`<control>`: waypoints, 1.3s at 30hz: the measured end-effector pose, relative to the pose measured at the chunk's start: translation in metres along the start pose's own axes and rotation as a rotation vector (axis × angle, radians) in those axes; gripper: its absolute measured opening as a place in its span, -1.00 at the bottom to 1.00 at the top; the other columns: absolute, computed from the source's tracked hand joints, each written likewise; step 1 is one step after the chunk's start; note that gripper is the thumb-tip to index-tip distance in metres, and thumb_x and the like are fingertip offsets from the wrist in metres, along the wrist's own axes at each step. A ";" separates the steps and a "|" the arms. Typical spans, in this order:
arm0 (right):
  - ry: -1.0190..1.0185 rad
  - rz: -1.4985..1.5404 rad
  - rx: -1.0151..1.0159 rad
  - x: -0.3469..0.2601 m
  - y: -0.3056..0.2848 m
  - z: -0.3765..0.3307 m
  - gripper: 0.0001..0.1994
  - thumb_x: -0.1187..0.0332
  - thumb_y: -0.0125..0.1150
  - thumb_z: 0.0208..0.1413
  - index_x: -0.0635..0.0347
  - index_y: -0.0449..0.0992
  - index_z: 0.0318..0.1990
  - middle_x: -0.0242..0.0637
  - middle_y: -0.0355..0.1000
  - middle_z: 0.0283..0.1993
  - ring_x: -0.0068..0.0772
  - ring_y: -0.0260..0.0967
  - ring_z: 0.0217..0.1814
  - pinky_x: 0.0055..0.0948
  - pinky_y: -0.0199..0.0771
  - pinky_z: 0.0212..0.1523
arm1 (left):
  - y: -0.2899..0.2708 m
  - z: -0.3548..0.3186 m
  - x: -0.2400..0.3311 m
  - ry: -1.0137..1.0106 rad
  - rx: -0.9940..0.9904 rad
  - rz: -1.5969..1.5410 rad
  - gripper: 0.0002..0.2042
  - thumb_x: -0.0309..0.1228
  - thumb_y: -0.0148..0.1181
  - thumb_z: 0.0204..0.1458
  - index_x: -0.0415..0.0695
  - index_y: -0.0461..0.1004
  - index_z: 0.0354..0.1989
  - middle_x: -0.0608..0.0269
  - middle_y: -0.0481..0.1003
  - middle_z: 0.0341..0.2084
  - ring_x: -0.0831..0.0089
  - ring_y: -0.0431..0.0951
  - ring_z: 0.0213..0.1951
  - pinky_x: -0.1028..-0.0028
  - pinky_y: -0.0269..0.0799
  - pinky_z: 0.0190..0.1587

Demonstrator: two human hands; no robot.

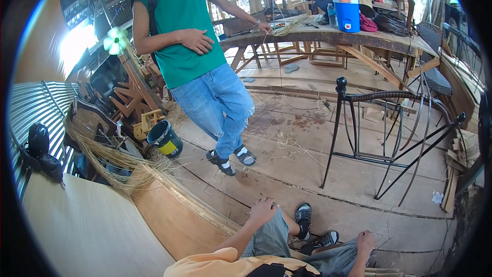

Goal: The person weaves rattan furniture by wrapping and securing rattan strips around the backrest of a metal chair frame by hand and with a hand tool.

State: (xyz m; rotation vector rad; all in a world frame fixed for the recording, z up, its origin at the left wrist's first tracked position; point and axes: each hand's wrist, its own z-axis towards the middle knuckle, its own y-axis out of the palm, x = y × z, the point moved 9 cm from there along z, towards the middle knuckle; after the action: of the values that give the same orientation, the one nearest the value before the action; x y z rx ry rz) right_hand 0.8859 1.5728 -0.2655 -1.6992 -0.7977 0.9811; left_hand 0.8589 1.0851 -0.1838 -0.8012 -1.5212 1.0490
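Observation:
I sit with both hands on my knees. My left hand (263, 210) lies over my left knee on grey shorts, fingers spread, holding nothing. My right hand (365, 240) rests on my right knee, also holding nothing. My black sneakers (312, 225) stand on the plank floor between them. A black metal chair frame (389, 128), its top rail partly wrapped in dark weave, stands about a metre ahead to the right. Another person (205, 66) in a green sleeveless shirt, jeans and sandals stands ahead to the left, one hand on a workbench (328, 35).
A black bucket with a yellow label (165, 139) sits by a long bundle of straw-coloured fibre (118, 166) at left. A pale wooden board (87, 225) lies at my left. A blue cooler (347, 13) stands on the workbench. Wooden frames pile up at far left.

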 end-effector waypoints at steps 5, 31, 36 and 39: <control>0.025 -0.004 -0.041 -0.004 -0.005 -0.003 -0.73 0.20 -0.01 0.10 0.15 0.57 -0.26 -0.08 0.53 -0.24 -0.02 0.49 -0.18 -0.12 0.44 -0.13 | -0.001 0.000 -0.002 0.008 0.019 0.022 -0.64 -0.11 0.07 0.03 -0.05 0.50 -0.09 0.10 0.48 -0.08 0.00 0.43 -0.02 0.11 0.33 0.05; 0.034 0.049 -0.033 -0.008 -0.017 -0.011 -0.73 0.21 0.00 0.10 0.15 0.56 -0.23 -0.04 0.51 -0.20 0.03 0.46 -0.13 -0.08 0.38 -0.06 | -0.004 -0.002 0.001 0.009 0.045 0.018 -0.66 -0.13 0.07 0.02 -0.05 0.51 -0.12 0.05 0.50 -0.12 0.00 0.43 -0.03 0.14 0.33 0.04; 0.039 0.058 -0.060 -0.006 -0.012 -0.009 -0.73 0.20 -0.01 0.10 0.13 0.56 -0.22 -0.05 0.51 -0.20 0.01 0.46 -0.11 -0.08 0.37 -0.05 | -0.002 -0.002 -0.002 0.001 0.028 0.024 -0.66 -0.12 0.06 0.04 -0.05 0.50 -0.11 0.07 0.49 -0.10 0.01 0.43 -0.02 0.14 0.33 0.06; 0.037 0.064 -0.052 -0.004 -0.009 -0.008 -0.73 0.21 -0.02 0.11 0.13 0.55 -0.23 -0.06 0.52 -0.21 -0.01 0.46 -0.11 -0.10 0.37 -0.05 | -0.003 -0.002 -0.002 -0.008 0.011 0.007 -0.66 -0.12 0.07 0.04 -0.05 0.50 -0.10 0.08 0.48 -0.08 0.02 0.42 -0.02 0.15 0.32 0.06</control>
State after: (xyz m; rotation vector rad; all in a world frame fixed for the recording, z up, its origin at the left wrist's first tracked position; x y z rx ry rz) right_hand 0.8907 1.5686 -0.2540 -1.7927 -0.7544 0.9769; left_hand 0.8609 1.0829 -0.1820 -0.7967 -1.5195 1.0662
